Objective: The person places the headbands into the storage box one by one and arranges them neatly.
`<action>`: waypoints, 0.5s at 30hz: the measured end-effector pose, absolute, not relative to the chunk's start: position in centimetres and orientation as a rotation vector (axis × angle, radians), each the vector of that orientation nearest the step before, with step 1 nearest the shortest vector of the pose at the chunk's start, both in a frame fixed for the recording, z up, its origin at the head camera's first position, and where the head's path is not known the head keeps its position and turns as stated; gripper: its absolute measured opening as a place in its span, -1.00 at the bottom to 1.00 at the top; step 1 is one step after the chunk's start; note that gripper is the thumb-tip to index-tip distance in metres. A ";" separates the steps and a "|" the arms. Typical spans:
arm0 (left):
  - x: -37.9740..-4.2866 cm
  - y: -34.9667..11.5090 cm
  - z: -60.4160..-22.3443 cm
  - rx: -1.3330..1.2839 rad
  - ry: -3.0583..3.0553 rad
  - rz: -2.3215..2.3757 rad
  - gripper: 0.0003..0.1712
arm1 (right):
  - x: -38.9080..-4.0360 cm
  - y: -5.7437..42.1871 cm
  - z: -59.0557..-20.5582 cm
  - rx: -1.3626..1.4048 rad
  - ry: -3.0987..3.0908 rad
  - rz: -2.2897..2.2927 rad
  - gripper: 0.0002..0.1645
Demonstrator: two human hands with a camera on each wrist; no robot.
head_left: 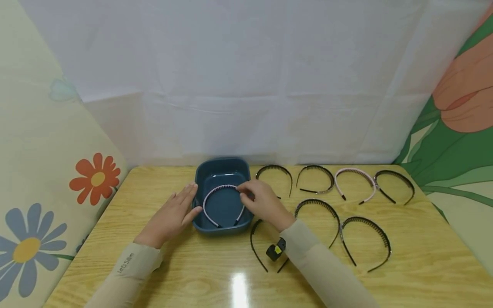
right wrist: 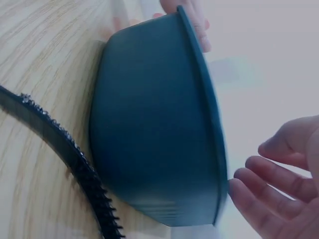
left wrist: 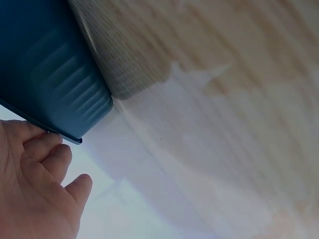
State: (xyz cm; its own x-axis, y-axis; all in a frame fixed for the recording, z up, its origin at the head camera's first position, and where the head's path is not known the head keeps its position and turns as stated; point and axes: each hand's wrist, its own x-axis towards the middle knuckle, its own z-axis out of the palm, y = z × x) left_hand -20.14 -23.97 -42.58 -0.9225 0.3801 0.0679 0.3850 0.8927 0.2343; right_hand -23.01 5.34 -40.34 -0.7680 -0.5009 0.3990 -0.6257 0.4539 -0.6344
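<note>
Painted flowers flanked a white cloth (head_left: 215, 77) behind the wood-grained tabletop (head_left: 208, 273), where a blue bin (head_left: 223, 230) stood near the back edge. Inside that bin lay a pale headband (head_left: 223, 186), its arch toward the far side and its dark tips toward the near wall. Of the two hands, the left hand (head_left: 168, 218) rested with extended, relaxed fingers against the bin's left rim, not closed around it. The right hand (head_left: 265, 203) reached over the opposite rim, its fingers loosely bent above the band's upper right; the right wrist view showed nothing between thumb and fingers, so it seemed released, though whether a fingertip brushed the band could not be told. Settling the band looked like the step in hand, and doing it well called, in my judgement, for light left-hand pressure, enough to steady the bin without tipping it. Lifting the right fingers straight up would have kept the comb teeth from snagging. Seven more headbands lay to the right, and one black headband (right wrist: 84, 169) sat close beside the bin wall, so a low wrist risked nudging it.
</note>
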 end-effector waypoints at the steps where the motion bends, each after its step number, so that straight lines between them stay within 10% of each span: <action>1: -20.1 -24.0 -42.6 -0.612 -3.038 -0.383 -0.13 | -22.9 5.5 -40.2 1.008 -2.540 1.206 -0.74; 15: -20.3 -23.9 -42.8 -0.610 -3.036 -0.388 -0.12 | -22.2 11.1 -39.5 0.950 -2.456 1.089 -0.76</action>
